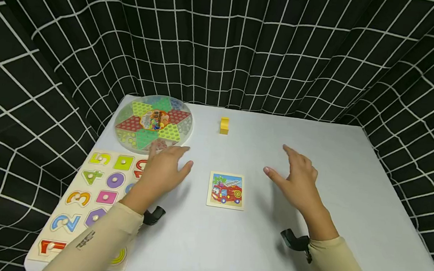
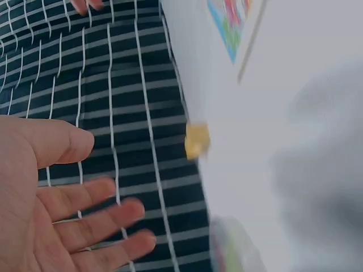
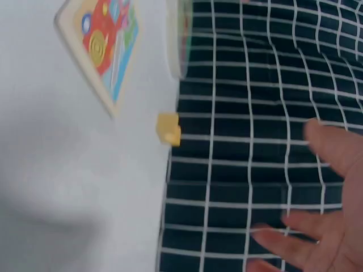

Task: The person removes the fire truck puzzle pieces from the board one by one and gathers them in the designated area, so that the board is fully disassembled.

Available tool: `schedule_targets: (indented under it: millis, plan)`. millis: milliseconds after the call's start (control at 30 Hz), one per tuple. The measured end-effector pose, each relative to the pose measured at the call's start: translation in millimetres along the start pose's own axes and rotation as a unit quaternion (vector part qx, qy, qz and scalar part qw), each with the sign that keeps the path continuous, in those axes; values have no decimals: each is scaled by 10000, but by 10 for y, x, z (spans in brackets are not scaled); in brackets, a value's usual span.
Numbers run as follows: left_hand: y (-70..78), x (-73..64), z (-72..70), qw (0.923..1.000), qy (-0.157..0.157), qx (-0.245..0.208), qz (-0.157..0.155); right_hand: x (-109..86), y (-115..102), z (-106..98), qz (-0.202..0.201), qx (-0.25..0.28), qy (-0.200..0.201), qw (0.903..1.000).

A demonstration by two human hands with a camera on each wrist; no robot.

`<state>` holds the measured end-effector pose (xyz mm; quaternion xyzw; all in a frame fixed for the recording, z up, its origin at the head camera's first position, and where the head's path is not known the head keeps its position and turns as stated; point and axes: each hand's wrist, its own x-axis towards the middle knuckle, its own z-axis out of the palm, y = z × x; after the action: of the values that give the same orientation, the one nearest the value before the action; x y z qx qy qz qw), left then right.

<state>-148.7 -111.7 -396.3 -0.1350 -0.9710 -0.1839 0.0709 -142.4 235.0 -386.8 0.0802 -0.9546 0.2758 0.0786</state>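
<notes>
Left hand [image 1: 163, 172] and right hand [image 1: 299, 182] are hovering, fingers outstretched, worktop [image 1: 354, 175] separating both from the edges of the fire-engine puzzle [image 1: 226, 191] below centre.

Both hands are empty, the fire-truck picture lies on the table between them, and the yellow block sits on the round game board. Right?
Not quite: the yellow block is on the white table, to the right of the round game board, as the head view shows. The left hand and right hand are empty, and the fire-truck picture lies between them.
</notes>
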Motion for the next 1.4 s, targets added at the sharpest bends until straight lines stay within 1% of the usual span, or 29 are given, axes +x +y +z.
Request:
schedule_targets:
  millis: [100, 200, 233, 300, 400, 433, 533, 633, 733, 833, 1033, 1300, 1400]
  plan:
    - [189, 87, 207, 9991, 47, -174, 377, 60, -26, 139, 137, 173, -569, 9981]
    - [369, 177, 450, 9970, -134, -351, 681, 113, -32, 313, 404, 312, -1210, 9913]
    - [425, 202, 528, 9962, -245, -419, 721, 133, -29, 378, 455, 325, -1378, 9889]
    - [525, 245, 681, 9949, -493, -471, 745, 160, -25, 493, 513, 277, -1639, 9848]
    - [637, 286, 887, 9938, -747, -491, 658, 198, -14, 625, 420, 72, -1787, 9830]
    - [664, 292, 942, 9939, -799, -462, 596, 207, -9, 658, 367, 2, -1799, 9830]
    - [712, 292, 1069, 9954, -804, -336, 410, 223, 2, 724, 223, -244, -1807, 9830]
    - [722, 280, 1125, 9969, -727, -163, 243, 227, 12, 758, 92, -443, -1793, 9828]
    - [714, 268, 1143, 9975, -691, -68, 136, 230, 21, 778, -5, -591, -1749, 9828]
    - [703, 255, 1147, 9972, -746, -37, 77, 234, 29, 800, -51, -661, -1700, 9832]
    - [689, 237, 1163, 9958, -906, -104, -11, 231, 24, 835, -193, -635, -1632, 9844]
    - [689, 228, 1163, 9954, -947, -110, -61, 213, 26, 882, -493, -650, -1519, 9850]
    - [688, 230, 1164, 9950, -990, -73, -53, 224, 32, 888, -606, -540, -1587, 9840]
